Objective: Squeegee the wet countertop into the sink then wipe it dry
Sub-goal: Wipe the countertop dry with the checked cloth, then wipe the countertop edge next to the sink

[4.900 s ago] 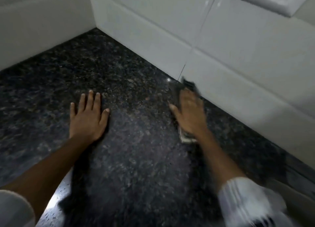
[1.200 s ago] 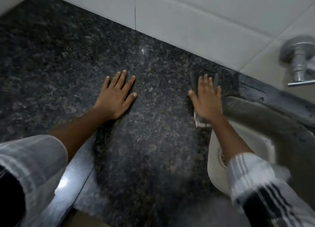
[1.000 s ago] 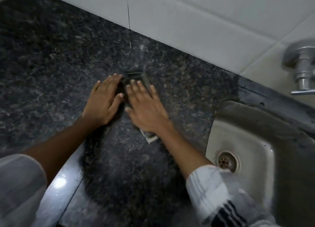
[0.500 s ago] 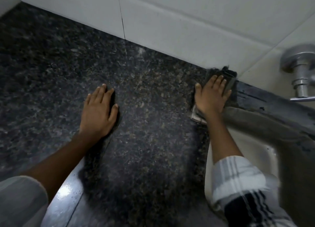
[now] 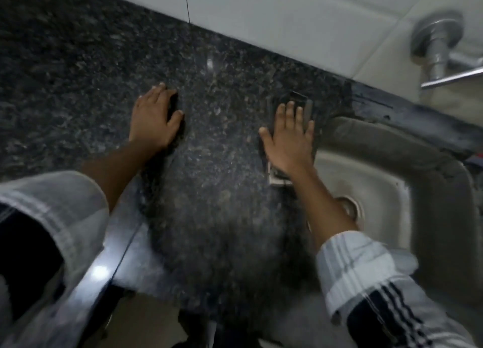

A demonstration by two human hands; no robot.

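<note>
A dark speckled granite countertop (image 5: 78, 67) fills the left and middle. My right hand (image 5: 288, 141) lies flat on a dark folded cloth (image 5: 298, 99), pressing it to the counter just left of the sink; a pale corner of the cloth shows below my palm. The steel sink (image 5: 386, 209) lies at the right, and my right forearm partly covers its drain. My left hand (image 5: 154, 117) rests palm down on the counter, fingers together, holding nothing. No squeegee is in view.
White wall tiles (image 5: 261, 15) run along the back of the counter. A metal tap (image 5: 439, 41) sticks out of the wall above the sink. The counter's polished front edge (image 5: 104, 266) runs at the lower left.
My right hand has slid the cloth back from the wall corner toward me along the sink's left rim. My left hand stays planted on the counter.
</note>
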